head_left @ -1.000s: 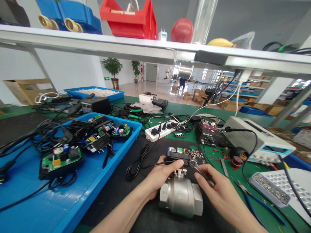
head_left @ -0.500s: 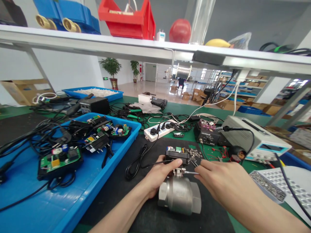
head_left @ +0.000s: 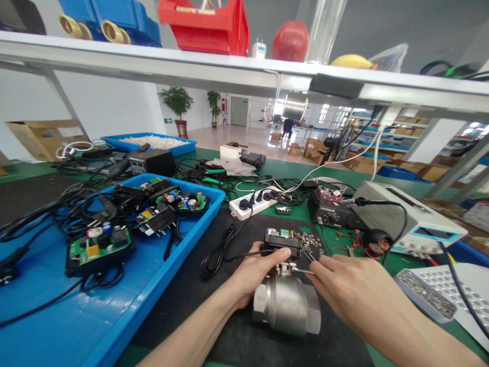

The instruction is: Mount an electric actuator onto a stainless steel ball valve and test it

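A steel ball valve point(head_left: 287, 306) lies on the black mat with a black actuator housing point(head_left: 283, 244) mounted above it, its circuit board showing on top. My left hand point(head_left: 256, 272) is closed around the housing's left side, thumb across its front. In my right hand point(head_left: 342, 278) is a slim silver hand tool point(head_left: 302, 270), pinched at one end. The tool's far end meets the bracket point(head_left: 284, 268) between valve and housing; my fingers hide its handle, so its exact kind is unclear. A black cable point(head_left: 233, 258) runs left from the housing.
Left, a blue tray point(head_left: 183, 244) holds several circuit-board units and cables. Behind the valve are a white power strip point(head_left: 254, 202) and small loose nuts point(head_left: 311, 242). A bench instrument point(head_left: 412, 219) and a box of small metal parts point(head_left: 426, 295) stand right. A shelf point(head_left: 191, 66) spans overhead.
The whole view has shifted slightly, so everything sits a little further right. Both hands keep their holds on the housing and the tool; the tool's angle has altered slightly.
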Motion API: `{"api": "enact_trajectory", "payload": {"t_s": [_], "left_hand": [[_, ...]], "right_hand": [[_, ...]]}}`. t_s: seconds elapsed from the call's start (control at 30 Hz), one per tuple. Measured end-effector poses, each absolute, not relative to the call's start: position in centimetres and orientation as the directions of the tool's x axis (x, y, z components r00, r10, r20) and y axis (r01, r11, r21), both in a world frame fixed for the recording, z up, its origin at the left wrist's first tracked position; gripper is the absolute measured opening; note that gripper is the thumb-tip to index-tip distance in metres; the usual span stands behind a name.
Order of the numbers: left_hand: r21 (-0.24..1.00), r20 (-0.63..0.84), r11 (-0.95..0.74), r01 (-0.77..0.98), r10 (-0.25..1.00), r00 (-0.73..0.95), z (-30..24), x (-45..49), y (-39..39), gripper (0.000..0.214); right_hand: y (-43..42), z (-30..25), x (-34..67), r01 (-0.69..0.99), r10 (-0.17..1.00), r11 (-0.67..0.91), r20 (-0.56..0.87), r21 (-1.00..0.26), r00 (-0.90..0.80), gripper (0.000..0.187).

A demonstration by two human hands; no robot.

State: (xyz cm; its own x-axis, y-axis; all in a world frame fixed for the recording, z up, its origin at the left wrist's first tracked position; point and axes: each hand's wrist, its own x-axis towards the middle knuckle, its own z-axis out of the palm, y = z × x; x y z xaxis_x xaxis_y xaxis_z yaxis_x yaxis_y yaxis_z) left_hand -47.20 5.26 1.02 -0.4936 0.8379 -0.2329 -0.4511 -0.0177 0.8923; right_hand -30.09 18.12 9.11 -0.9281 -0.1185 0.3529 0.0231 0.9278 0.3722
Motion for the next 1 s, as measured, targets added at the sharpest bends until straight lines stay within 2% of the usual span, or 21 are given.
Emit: {"api": "enact_trajectory", "payload": {"t_s": [0.17,0.23,0.33,0.47,0.6,0.73,0.87,1.0], "left_hand": [[0.91,-0.228,0.0,-0.416,0.835,-0.5,0.8,-47.2,5.1,0.065],[0.915,-0.223,0.0,-0.404,0.833,-0.506,0.7,-47.2,5.1,0.065],[0.914,-0.229,0.002,-0.406,0.828,-0.512,0.6,-47.1,5.0,0.067],[0.887,-0.244,-0.011,-0.461,0.836,-0.491,0.9,-47.2,4.9,0.071],[0.862,-0.292,0.026,-0.505,0.842,-0.454,1.2,-47.4,5.2,0.071],[0.863,-0.285,0.037,-0.504,0.858,-0.426,1.3,-47.6,5.3,0.068],[0.877,-0.287,0.041,-0.479,0.844,-0.453,1.3,-47.6,5.3,0.065],[0.884,-0.324,0.072,-0.463,0.806,-0.495,1.1,-47.3,5.3,0.069]], "right_hand": [[20.8,5.3,-28.5,-0.028,-0.141,0.967,0.443,0.252,-0.885,0.031],[21.1,4.3,-28.3,-0.042,-0.124,0.982,0.457,0.186,-0.881,0.03],[21.2,4.0,-28.3,-0.036,-0.099,0.988,0.435,0.152,-0.895,0.029],[21.0,5.0,-28.4,-0.044,-0.118,0.975,0.34,0.218,-0.933,0.031],[21.0,6.3,-28.7,-0.075,-0.141,0.949,0.199,0.306,-0.97,0.023],[20.9,6.7,-29.1,-0.136,-0.17,0.939,0.081,0.315,-0.982,0.023],[20.8,5.9,-29.2,-0.105,-0.156,0.956,0.172,0.275,-0.973,0.025],[21.1,4.9,-29.3,-0.013,-0.045,0.991,0.231,0.136,-0.972,0.038]]}}
